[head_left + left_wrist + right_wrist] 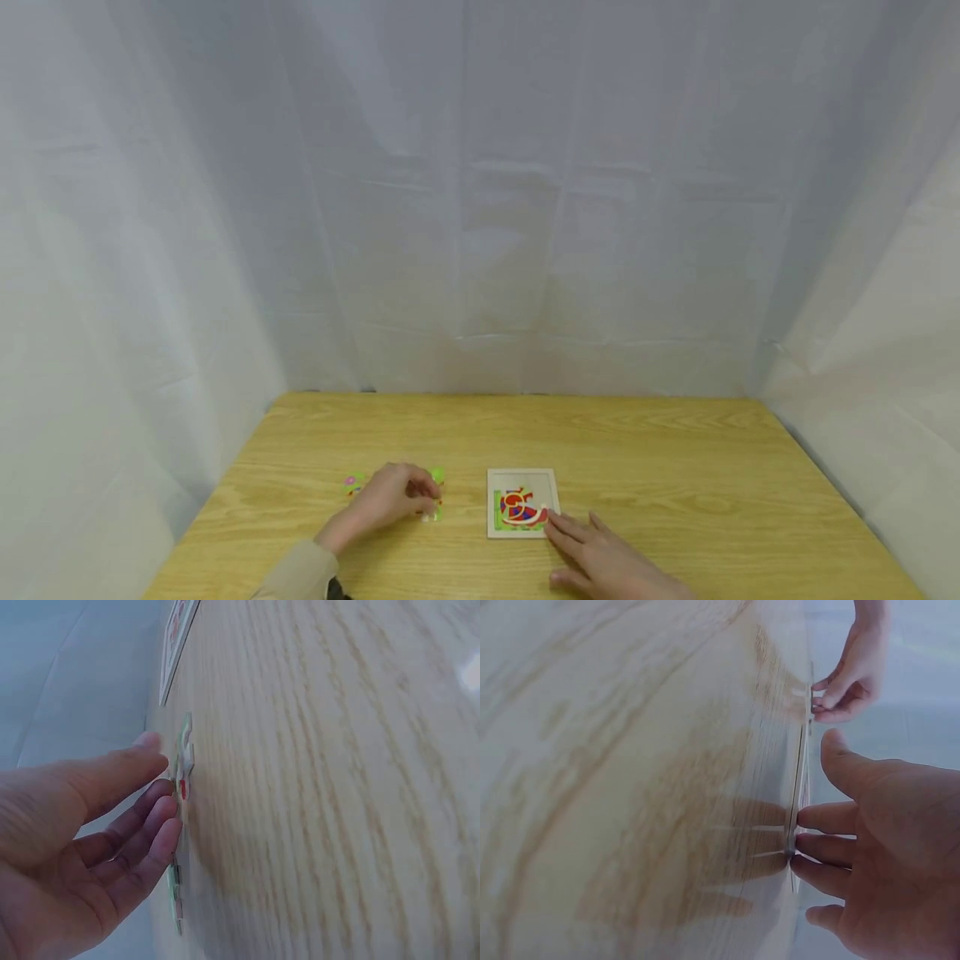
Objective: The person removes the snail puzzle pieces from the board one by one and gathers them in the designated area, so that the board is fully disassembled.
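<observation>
The light wooden table (675, 467) lies open behind and right of the square wooden puzzle board (522, 502); small loose green puzzle pieces (352, 483) clutter the left.

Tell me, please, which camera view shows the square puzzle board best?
The head view: the puzzle board lies face-up, its red and blue picture visible, the right hand at its edge. The left wrist view shows only a far corner; the right wrist view shows it edge-on.

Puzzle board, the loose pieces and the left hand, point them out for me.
puzzle board (497, 481): head view, bare upper left corner of the tray.
loose green piece (185, 742): left wrist view, its face by the fingertips.
left hand (392, 497): head view, back of the hand.
</observation>
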A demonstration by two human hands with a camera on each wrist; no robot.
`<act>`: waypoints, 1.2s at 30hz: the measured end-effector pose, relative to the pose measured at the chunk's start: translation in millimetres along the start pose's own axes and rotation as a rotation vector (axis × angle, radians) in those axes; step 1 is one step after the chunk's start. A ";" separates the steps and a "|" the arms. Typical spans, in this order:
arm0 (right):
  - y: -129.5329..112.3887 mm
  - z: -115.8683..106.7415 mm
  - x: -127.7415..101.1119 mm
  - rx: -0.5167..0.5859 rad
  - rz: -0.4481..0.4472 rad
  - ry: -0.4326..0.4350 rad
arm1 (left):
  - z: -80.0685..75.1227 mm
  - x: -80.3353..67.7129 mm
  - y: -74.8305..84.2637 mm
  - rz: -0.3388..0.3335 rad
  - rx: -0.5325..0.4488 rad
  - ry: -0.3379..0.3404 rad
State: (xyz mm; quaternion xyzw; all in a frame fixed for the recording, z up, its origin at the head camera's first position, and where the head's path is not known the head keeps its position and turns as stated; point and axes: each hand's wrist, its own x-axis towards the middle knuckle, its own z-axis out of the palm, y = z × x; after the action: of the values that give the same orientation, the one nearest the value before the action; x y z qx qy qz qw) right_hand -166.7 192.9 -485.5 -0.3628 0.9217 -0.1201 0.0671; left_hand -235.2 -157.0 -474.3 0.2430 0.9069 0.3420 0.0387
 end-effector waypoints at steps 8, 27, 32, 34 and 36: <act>-1.1 -1.0 -1.4 0.017 0.007 0.025 | -11.1 7.4 8.3 -0.020 0.049 0.070; 3.1 8.3 1.4 -0.021 -0.055 0.165 | 3.3 46.6 35.2 0.085 0.059 0.121; -0.8 11.1 7.3 -0.038 -0.093 0.183 | 12.9 58.1 47.3 0.106 0.055 0.090; -3.5 11.3 10.0 -0.036 -0.093 0.164 | 17.2 62.5 51.0 0.115 0.052 0.070; -6.3 11.3 12.6 -0.033 -0.106 0.156 | 21.5 66.6 53.9 0.126 0.055 0.050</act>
State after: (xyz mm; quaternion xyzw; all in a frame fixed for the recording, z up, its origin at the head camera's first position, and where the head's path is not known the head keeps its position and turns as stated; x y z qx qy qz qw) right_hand -169.4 177.9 -495.2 -0.4015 0.9055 -0.1363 -0.0171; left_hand -266.4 -78.1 -449.9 0.2921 0.8996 0.3245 -0.0126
